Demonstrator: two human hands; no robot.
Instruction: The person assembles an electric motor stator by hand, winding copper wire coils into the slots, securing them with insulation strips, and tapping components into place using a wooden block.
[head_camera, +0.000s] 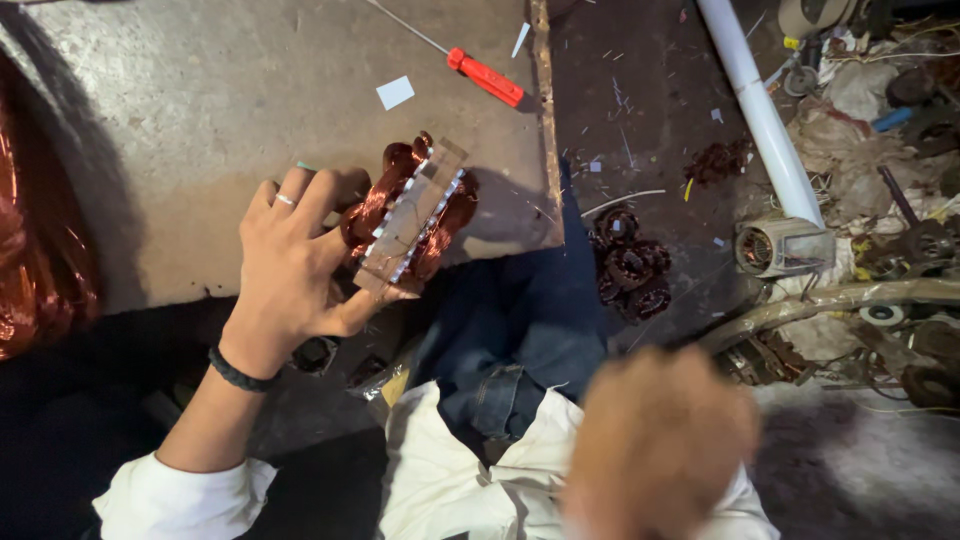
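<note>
My left hand (295, 265) grips a wound copper coil (410, 210) with a clear plastic strip laid along it, holding it at the near edge of a grey board (200, 110). A ring sits on one finger and a dark band circles the wrist. My right hand (660, 440) is low in the view, close to the camera and blurred; its fingers look curled, and I cannot tell whether it holds anything. My blue-jeaned leg (520, 320) lies between the two hands.
A red-handled screwdriver (485, 77) and a white paper scrap (395, 92) lie on the board. A pile of wound coils (630, 265) rests on the dark floor. A white pipe (760, 110), a small motor (780, 245) and scrap parts crowd the right. Copper wire (30, 240) bulks at left.
</note>
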